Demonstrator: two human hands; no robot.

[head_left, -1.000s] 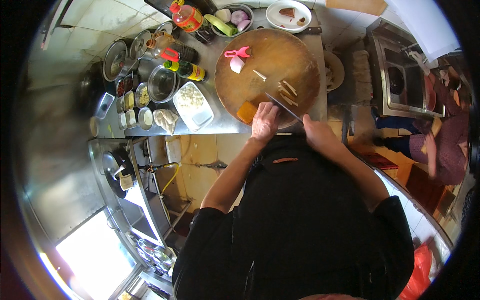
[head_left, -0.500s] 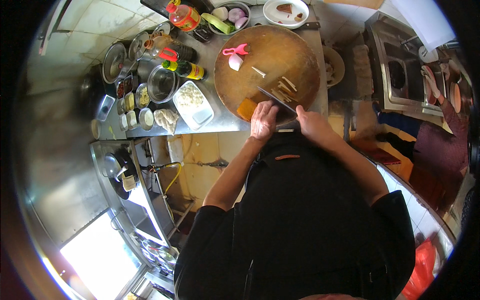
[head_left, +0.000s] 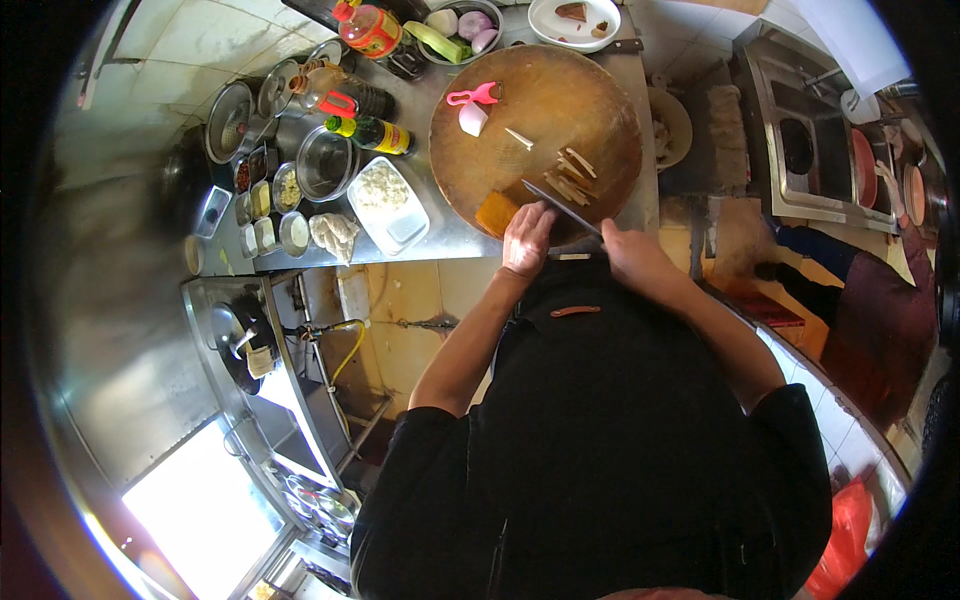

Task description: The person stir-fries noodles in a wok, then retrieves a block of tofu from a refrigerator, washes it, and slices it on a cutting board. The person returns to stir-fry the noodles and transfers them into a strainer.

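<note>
"Grip?"
"My right hand (head_left: pixel 632 258) is wrapped round a kitchen knife (head_left: pixel 566 209); whether my left hand (head_left: pixel 528 238), beside the blade, holds anything, I cannot tell."
"Findings?"
"Strips (head_left: pixel 572 183) beyond the blade, right side of the chopping board (head_left: pixel 570 95)."
"Step?"
"Slicing, I judge; the next stroke needs my left hand clear."

Orange-brown on the block (head_left: pixel 495 214), cream and tan on the strips (head_left: pixel 571 187), brown on the chopping board (head_left: pixel 530 105), pink on the peeler (head_left: pixel 484 92), red on the bag (head_left: pixel 845 545).
</note>
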